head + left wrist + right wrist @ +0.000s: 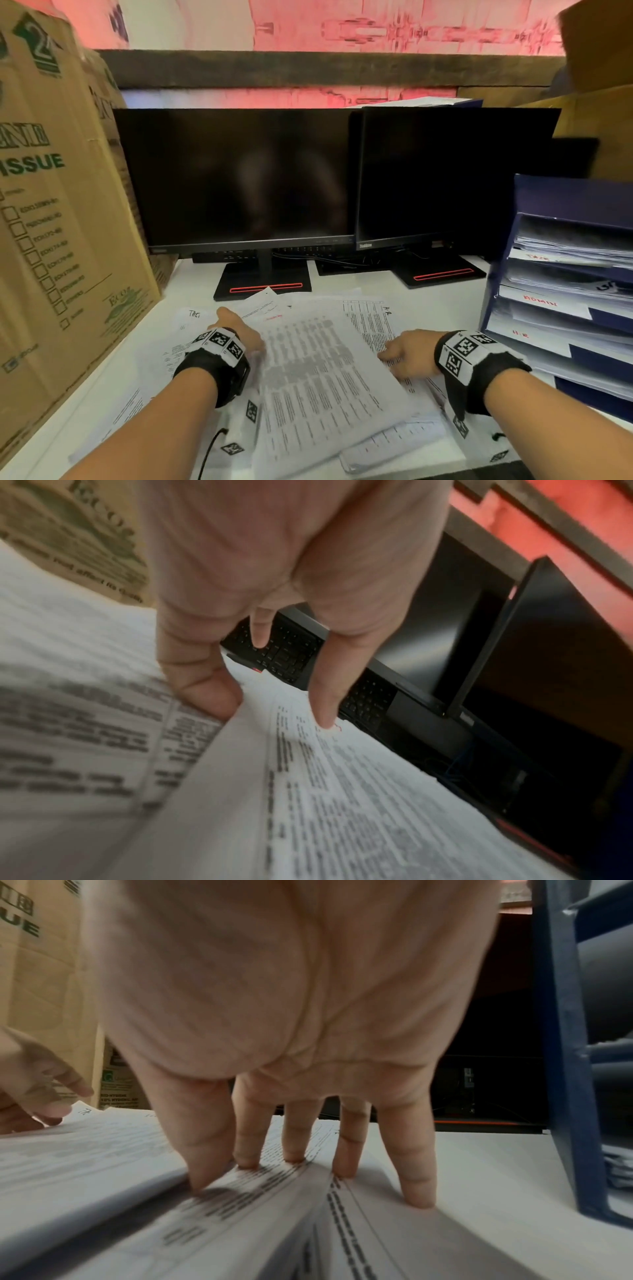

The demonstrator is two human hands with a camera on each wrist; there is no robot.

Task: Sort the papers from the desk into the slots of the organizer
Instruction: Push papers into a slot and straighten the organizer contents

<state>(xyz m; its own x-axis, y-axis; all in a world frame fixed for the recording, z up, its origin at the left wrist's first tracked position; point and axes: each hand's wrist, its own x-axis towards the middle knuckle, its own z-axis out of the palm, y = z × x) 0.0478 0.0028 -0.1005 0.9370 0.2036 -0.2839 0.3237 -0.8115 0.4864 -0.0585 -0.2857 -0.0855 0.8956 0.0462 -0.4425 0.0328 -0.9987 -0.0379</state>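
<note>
Printed papers (370, 329) lie loosely spread over the white desk (448, 301) in front of me. A large top sheet (325, 377) lies across them. My left hand (239, 330) is at its far left edge; in the left wrist view the thumb (205, 691) tucks under the sheet's (342, 804) raised edge with a finger on top, pinching it. My right hand (400, 356) presses straight fingers (416, 1191) on the papers (445, 1245) at the sheet's right edge. The blue organizer (500, 260) stands at the right, with labelled slots holding papers.
A tall cardboard box (61, 222) walls off the left side. Two dark monitors (246, 178) (445, 178) on stands fill the back of the desk. A black cable (210, 445) lies near the front edge. The organizer's blue frame (561, 1069) is close to my right hand.
</note>
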